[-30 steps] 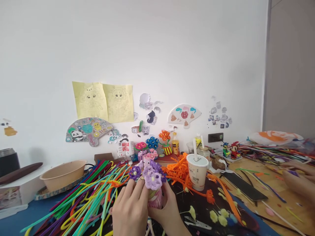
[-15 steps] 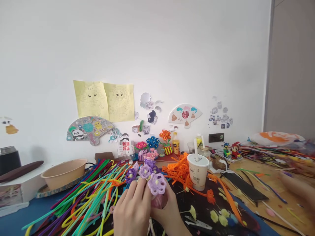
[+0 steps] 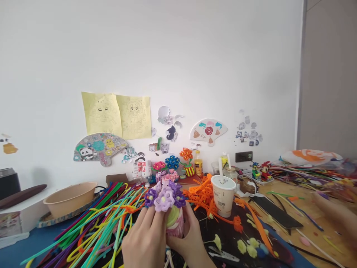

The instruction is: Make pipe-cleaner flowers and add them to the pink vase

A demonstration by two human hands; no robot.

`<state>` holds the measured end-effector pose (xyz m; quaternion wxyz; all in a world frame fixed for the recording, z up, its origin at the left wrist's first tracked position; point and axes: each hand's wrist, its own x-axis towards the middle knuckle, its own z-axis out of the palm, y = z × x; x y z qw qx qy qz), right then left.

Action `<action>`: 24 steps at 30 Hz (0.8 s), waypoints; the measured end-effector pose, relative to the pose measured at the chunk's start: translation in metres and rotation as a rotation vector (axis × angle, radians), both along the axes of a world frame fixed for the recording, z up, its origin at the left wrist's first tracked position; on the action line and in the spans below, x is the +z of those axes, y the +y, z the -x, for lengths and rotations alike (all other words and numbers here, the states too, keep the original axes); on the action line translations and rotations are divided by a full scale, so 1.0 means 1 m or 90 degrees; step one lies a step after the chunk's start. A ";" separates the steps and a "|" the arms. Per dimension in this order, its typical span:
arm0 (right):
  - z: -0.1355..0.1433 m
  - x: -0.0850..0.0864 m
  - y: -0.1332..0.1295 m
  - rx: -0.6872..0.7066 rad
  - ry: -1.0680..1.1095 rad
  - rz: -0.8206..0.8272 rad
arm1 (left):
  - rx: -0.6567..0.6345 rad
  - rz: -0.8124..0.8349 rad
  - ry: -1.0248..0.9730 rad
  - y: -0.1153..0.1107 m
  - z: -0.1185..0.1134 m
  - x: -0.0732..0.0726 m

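step: adjusting purple flowers point(image 3: 164, 200), likely | pink pot point(image 3: 175, 232): lower centre, between hands | right hand point(image 3: 193, 240): fingers wrapped on pot | left hand point(image 3: 145, 240): curled at flowers, tips hidden, can't tell grip | next move calls for: steady pot, light petal contact

Left hand point(image 3: 146, 232): fingertips obscured by purple flowers point(image 3: 164, 199); contact unverifiable. Right hand point(image 3: 192, 236): far fingers concealed behind pink pot point(image 3: 176, 230), itself partly covered by both hands. Both forearms: cut off, bottom edge. Black cup point(image 3: 9, 185): cropped, left edge. Co-worker's hand point(image 3: 323, 204): blurred, its forearm cropped at right. Paper cup point(image 3: 224, 197): small print illegible
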<state>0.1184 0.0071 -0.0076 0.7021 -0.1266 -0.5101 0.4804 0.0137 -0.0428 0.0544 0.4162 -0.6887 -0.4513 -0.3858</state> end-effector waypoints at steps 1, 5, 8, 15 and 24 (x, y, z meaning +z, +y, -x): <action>0.000 0.000 0.000 0.002 0.004 -0.002 | 0.014 -0.001 0.006 -0.001 0.001 0.000; -0.001 0.004 -0.003 0.024 0.006 0.000 | 0.025 0.016 0.020 -0.004 0.000 0.004; -0.002 0.006 -0.004 0.033 0.011 0.004 | 0.013 0.045 0.019 -0.004 -0.001 0.007; -0.002 0.003 -0.002 -0.010 0.013 0.014 | -0.025 0.026 -0.070 -0.003 -0.001 0.007; -0.002 0.007 -0.004 -0.009 0.007 0.015 | -0.077 -0.019 -0.099 -0.002 -0.005 0.004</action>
